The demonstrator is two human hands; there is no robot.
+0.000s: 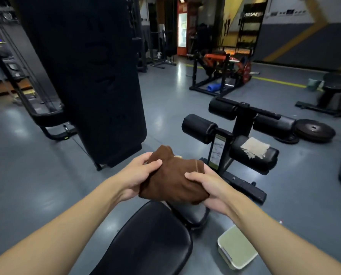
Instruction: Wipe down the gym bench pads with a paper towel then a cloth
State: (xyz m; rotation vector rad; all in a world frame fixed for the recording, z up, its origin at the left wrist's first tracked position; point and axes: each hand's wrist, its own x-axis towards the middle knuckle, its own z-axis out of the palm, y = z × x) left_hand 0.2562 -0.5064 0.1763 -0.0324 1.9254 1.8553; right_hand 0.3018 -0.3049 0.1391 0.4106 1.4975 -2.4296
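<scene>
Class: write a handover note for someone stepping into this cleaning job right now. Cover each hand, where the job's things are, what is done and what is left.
Left hand: grips the brown cloth from its left side.
Right hand: grips the same cloth from the right. The cloth is bunched between both hands, above the seat pad.
Paper towel: lies on the near right roller pad, in no hand.
Done: the paper-towel pass is probably over, since the towel is set aside. Which pads were wiped cannot be seen.
Left: wipe the pads with the cloth.
</scene>
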